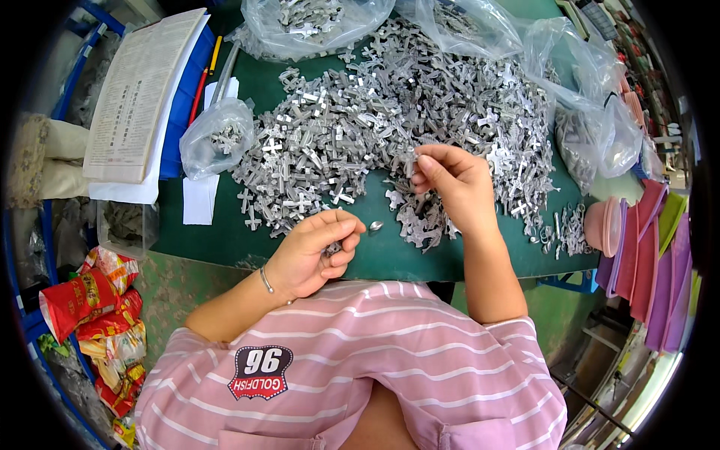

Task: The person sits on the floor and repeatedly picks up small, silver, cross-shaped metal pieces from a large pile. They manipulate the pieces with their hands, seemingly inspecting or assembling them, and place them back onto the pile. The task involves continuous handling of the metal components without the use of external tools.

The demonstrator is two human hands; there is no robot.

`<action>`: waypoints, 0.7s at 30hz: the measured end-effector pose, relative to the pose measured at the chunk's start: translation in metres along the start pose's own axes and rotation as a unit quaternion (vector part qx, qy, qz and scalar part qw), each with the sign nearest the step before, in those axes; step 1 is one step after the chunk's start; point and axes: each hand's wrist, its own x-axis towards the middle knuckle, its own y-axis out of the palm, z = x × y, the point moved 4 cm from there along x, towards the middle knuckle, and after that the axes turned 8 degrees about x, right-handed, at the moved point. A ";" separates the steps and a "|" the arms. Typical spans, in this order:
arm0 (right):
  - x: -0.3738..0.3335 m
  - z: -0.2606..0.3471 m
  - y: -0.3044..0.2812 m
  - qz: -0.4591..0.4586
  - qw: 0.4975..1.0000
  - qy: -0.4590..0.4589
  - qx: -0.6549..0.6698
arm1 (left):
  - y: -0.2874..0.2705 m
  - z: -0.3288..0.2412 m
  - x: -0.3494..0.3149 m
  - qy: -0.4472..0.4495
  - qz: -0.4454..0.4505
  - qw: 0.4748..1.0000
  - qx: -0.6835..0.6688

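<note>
A large heap of small silver-grey metal crosses (pixel 322 135) spreads over the green table (pixel 382 259). My right hand (pixel 461 184) is over the heap's near edge, thumb and fingertips pinched on a small grey metal piece (pixel 411 160), which looks like a cross. Closer to the table's front edge, my left hand (pixel 311 251) is curled closed, palm partly up. Bits of grey metal (pixel 332 248) show between its fingers; their shape is mostly hidden. Just right of the left fingertips lies a shiny oval metal piece (pixel 376 225), touching neither hand.
Clear plastic bags of metal pieces (pixel 315 26) stand along the back, and a smaller bag (pixel 217 139) sits left. A blue bin with papers (pixel 142 97) is at the left. Hooks and rings (pixel 574 232) lie front right, near pink and purple strips (pixel 649 255).
</note>
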 end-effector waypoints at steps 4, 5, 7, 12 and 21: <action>-0.015 -0.009 0.005 0.051 0.982 0.084 0.162 | 0.008 -0.004 0.003 0.034 -0.017 0.999 0.035; -0.018 -0.009 0.007 0.053 0.978 0.094 0.177 | 0.011 -0.005 0.004 0.046 -0.024 0.998 0.039; -0.021 -0.011 0.008 0.057 0.978 0.094 0.179 | 0.013 -0.007 0.007 0.067 -0.029 0.996 0.055; -0.027 -0.010 0.014 0.090 0.972 0.096 0.194 | 0.019 -0.009 0.014 0.091 -0.040 0.993 0.059; -0.053 0.022 0.043 0.178 0.920 -0.303 -0.173 | 0.011 -0.001 0.022 0.036 -0.060 0.997 -0.028</action>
